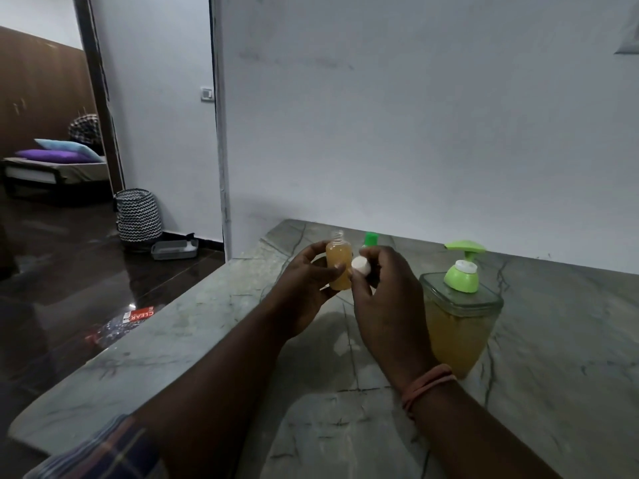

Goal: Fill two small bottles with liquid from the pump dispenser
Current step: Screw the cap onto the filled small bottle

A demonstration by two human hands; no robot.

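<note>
Small clear plastic bottle: held upright above the counter near the frame's centre, filled with amber liquid almost to the shoulder, threaded neck bare.
Left hand: wrapped around that bottle from the 9 o'clock side, thumb across its front.
Right hand: pinching a small round white cap in its fingertips, just beside the bottle's 3 o'clock side and below the neck.
Second small bottle with a green cap: stands at about 1 o'clock from the held bottle, mostly hidden behind the right hand; its fill level cannot be told.
Square clear pump dispenser with a green pump head: at 3 o'clock from the hands, on the grey veined stone counter, well over half full of the same amber liquid.
Done: one bottle looks filled; the capped one may be finished too, though that is a guess.
Left: screwing the white cap onto the open neck, and filling the other bottle if it is empty.
Count: small bottles, two; loose caps, one; pump dispensers, one; hands, two.
</note>
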